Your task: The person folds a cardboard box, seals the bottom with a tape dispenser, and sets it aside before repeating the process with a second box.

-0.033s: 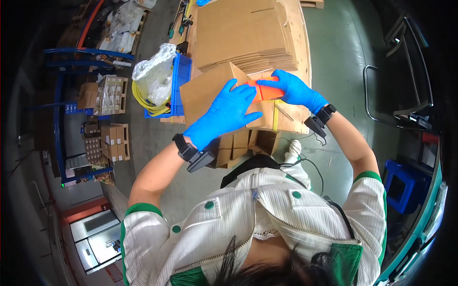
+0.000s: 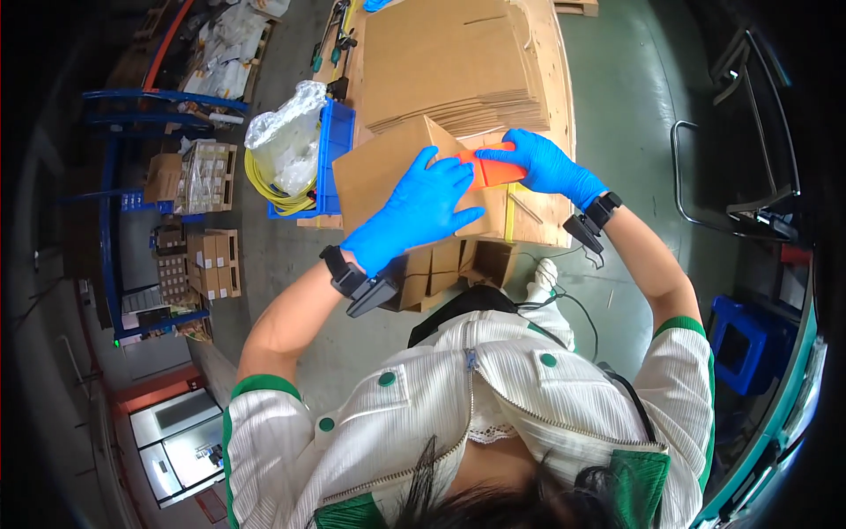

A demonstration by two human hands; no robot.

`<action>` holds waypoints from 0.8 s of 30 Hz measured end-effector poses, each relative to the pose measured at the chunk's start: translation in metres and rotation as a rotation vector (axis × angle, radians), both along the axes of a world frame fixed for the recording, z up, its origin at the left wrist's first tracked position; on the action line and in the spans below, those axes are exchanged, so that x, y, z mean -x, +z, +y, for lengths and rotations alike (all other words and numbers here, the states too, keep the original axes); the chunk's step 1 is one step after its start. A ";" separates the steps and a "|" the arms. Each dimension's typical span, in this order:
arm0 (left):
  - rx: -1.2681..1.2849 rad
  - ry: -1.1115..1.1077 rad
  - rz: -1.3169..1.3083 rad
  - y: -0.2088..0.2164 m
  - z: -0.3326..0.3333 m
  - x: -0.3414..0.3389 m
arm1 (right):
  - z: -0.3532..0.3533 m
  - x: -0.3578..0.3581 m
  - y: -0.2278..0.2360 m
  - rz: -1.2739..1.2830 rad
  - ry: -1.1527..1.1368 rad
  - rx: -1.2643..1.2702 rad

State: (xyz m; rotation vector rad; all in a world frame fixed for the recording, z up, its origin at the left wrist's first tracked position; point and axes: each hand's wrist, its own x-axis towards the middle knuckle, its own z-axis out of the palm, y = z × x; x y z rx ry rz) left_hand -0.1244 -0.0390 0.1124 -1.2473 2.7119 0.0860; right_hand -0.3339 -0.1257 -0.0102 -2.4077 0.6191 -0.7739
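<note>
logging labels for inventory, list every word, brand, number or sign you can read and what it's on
Nothing can be read.
Pallet cartons: pale patches, too small to read.
Cardboard box under the left hand: no legible print.
Orange piece: no legible print.

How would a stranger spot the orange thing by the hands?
Find the wooden table at top centre, then the cardboard box at its near end. At the box's right, between the blue-gloved left hand and right hand, is the orange thing. No neighbour shares its bright orange.
</note>
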 end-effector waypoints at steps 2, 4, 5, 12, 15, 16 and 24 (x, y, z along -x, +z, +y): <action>-0.023 -0.021 -0.042 0.005 -0.004 0.003 | -0.001 0.004 0.002 0.040 0.009 -0.011; -0.086 -0.033 -0.143 0.012 -0.010 0.009 | -0.004 0.005 -0.001 0.062 0.011 -0.011; -0.116 -0.040 -0.193 0.014 -0.012 0.011 | -0.006 0.006 -0.009 0.093 -0.022 -0.058; -0.061 0.062 0.287 -0.016 -0.016 -0.010 | -0.002 0.002 0.035 0.247 -0.035 0.000; 0.100 0.146 0.569 -0.031 -0.019 -0.019 | -0.012 -0.009 0.058 0.360 0.101 0.109; 0.262 0.170 0.619 -0.034 -0.020 -0.022 | -0.016 -0.012 0.055 0.366 0.089 0.105; -0.077 -0.180 0.086 -0.002 -0.048 -0.014 | -0.027 0.006 -0.018 0.560 0.194 -0.080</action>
